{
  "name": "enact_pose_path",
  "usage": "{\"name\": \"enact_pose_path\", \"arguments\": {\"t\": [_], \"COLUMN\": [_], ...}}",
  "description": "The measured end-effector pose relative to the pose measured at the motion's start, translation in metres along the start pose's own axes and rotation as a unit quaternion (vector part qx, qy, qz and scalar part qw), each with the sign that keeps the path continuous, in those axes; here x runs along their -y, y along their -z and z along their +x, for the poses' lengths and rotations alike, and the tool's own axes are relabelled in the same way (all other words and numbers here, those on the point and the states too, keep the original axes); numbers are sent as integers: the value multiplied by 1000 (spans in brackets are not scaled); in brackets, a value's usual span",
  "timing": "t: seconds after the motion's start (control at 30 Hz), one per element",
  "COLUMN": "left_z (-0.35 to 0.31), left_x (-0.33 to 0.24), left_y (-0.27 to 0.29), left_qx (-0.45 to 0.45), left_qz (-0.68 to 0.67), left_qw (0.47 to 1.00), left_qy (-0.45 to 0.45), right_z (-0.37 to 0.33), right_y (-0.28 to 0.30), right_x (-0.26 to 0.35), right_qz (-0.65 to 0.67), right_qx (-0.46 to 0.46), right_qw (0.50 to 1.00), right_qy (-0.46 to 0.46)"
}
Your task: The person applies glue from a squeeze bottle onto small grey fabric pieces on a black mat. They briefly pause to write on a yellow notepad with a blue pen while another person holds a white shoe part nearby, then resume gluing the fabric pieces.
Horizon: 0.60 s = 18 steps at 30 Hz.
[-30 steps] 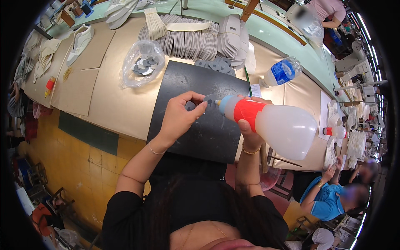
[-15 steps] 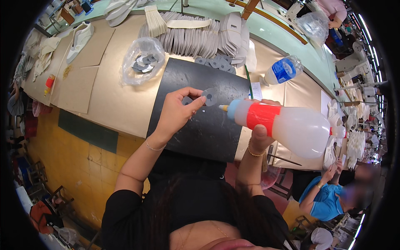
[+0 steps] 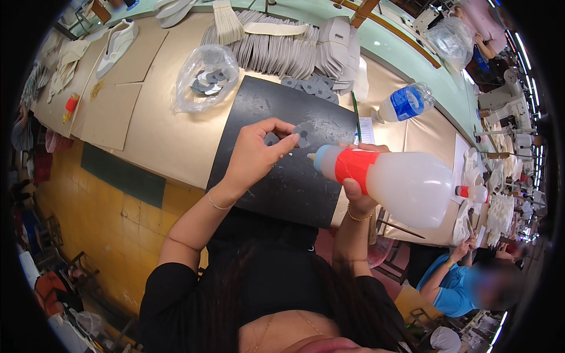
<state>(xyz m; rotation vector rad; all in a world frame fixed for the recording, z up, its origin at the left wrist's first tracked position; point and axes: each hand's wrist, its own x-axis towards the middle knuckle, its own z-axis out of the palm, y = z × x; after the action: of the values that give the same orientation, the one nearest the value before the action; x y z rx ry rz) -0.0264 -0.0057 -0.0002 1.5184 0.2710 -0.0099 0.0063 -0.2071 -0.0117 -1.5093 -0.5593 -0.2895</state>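
Between the thumb and fingers of my left hand (image 3: 259, 147) is a small grey rounded piece (image 3: 302, 135) with a mark or hole in its middle. A second grey piece (image 3: 271, 139) shows tucked under the same palm. My right hand (image 3: 362, 191) is wrapped round a large translucent squeeze bottle (image 3: 415, 187) with red tape about its neck and a blue cap. The bottle lies nearly level, and its yellowish nozzle points left, a short way from the grey piece. Both hands are above a dark, scuffed board (image 3: 276, 188) on the table.
A plastic bag (image 3: 206, 76) of grey pieces stands behind the board, near loose grey pieces (image 3: 312, 87) and stacked grey panels (image 3: 271, 50). A blue-labelled bottle (image 3: 407, 103) and a green pencil (image 3: 356, 115) are to the right. A co-worker in blue (image 3: 450, 285) sits at the right.
The squeeze bottle has shifted slightly left, its nozzle now nearer the grey piece. My left hand keeps its pinch, a little further right in the picture. The whole view has shifted slightly.
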Motion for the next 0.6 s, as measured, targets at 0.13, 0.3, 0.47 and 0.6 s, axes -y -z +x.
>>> {"name": "enact_pose_path", "arguments": {"t": [0.13, 0.3, 0.47, 0.6], "left_z": [2, 1, 1, 0], "left_x": [2, 6, 9, 8], "left_y": [4, 0, -4, -5], "left_qx": [5, 3, -24, -28], "left_qz": [-20, -39, 18, 19], "left_qw": [1000, 999, 997, 997], "left_qy": [22, 16, -77, -76], "right_z": [0, 6, 5, 5], "right_y": [-1, -11, -12, -13], "right_x": [4, 8, 3, -3], "right_qz": [59, 19, -22, -49], "right_qx": [-41, -47, -29, -17], "right_qw": [997, 999, 999, 998], "right_qy": [-16, 12, 39, 43]}}
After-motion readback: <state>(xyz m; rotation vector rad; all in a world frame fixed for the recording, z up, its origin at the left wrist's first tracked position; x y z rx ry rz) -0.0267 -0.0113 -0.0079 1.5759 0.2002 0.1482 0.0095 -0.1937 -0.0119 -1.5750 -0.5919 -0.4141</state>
